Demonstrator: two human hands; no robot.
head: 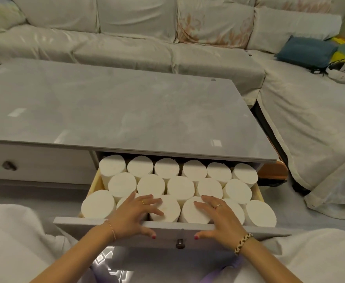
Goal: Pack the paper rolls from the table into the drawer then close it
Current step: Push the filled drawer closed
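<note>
Both hands lie flat on the front row of paper rolls (179, 188), fingers straight and spread, gripping nothing. The left hand (135, 215) rests its fingers on the tops of the second and third rolls from the left, its thumb hanging down over the drawer front (239, 231). The right hand (218, 216) presses its fingers on the roll just right of the middle, thumb likewise on the front panel, either side of the small dark knob (180, 243).

The rolls stand upright, long axes vertical, round ends facing up, packed touching in three staggered rows inside the open drawer (259, 194). The back row sits partly under the edge of the grey bench (116, 107). A covered sofa (126, 43) runs behind and to the right, with a blue cushion (306, 51) on it.
</note>
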